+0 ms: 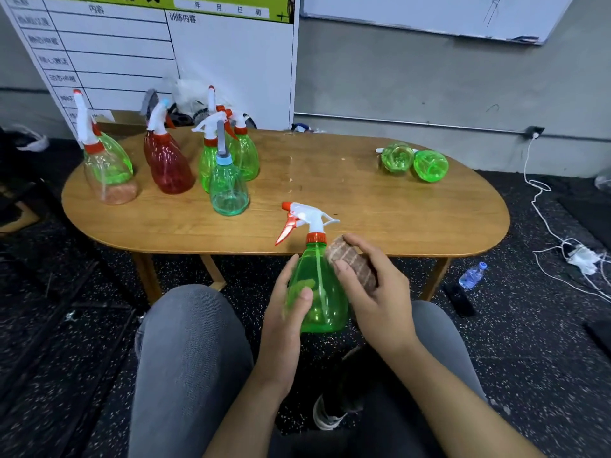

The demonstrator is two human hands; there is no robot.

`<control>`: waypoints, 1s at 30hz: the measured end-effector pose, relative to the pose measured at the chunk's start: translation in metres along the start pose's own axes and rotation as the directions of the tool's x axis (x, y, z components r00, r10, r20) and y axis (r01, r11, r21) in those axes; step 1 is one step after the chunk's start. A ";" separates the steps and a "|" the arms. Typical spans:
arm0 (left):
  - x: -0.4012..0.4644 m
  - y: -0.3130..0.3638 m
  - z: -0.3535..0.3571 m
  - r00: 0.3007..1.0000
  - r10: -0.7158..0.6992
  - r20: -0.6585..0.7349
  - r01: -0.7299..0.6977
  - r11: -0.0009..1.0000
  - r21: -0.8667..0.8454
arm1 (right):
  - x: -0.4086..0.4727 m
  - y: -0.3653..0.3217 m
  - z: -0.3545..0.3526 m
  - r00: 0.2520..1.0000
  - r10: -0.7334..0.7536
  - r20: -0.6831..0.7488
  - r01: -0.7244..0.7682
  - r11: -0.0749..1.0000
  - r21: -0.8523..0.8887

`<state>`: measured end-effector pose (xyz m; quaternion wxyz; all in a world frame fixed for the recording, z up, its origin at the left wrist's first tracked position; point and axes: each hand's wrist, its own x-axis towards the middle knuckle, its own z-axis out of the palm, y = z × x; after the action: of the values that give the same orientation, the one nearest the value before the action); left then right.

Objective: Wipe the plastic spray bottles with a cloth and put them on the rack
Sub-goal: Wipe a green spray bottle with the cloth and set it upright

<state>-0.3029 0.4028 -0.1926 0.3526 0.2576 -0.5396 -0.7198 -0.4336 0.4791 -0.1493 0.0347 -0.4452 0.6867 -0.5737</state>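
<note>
I hold a green spray bottle (319,289) with a white and orange trigger head upright above my lap, just in front of the table's near edge. My left hand (287,312) grips its left side, thumb across the front. My right hand (373,285) holds a folded brownish cloth (352,262) pressed against the bottle's right shoulder. Several other spray bottles stand on the left of the wooden table (363,206): a green one over an orange one (107,166), a red one (170,160) and green ones (229,190). Two green bottles (415,163) lie on their sides at the right.
A whiteboard with a printed chart (165,54) leans on the wall behind the table. A small water bottle (472,276), a dark flat object and white cables with a power strip (578,256) lie on the black floor to the right. My knees (191,342) are below.
</note>
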 end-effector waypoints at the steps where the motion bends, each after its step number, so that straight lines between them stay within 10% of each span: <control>1: 0.000 0.000 -0.001 1.000 0.006 0.015 -0.006 1.000 0.009 | 0.003 0.002 0.006 1.000 0.021 0.009 -0.021 1.000 -0.005; 9: -0.002 -0.006 -0.005 0.999 0.026 0.039 -0.028 0.998 0.055 | -0.001 0.011 0.015 0.983 0.131 0.130 -0.134 0.991 0.017; 19: -0.006 -0.009 0.006 0.995 0.069 0.065 -0.076 0.990 0.117 | 0.054 -0.005 -0.021 0.981 -0.182 0.073 0.195 0.932 -0.305; 25: -0.005 -0.009 0.002 0.996 0.078 0.036 -0.081 0.992 0.093 | 0.056 -0.003 -0.006 0.902 -0.230 0.364 0.407 0.734 -0.544; 30: -0.006 -0.007 0.003 0.995 0.080 0.060 -0.084 0.994 0.063 | 0.073 -0.008 -0.017 0.950 -0.250 0.189 0.312 0.724 -0.615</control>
<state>-0.3033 0.4102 -0.1988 0.3579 0.2258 -0.5828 -0.6937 -0.4823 0.4448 -0.1036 -0.1741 -0.5551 0.7623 -0.2836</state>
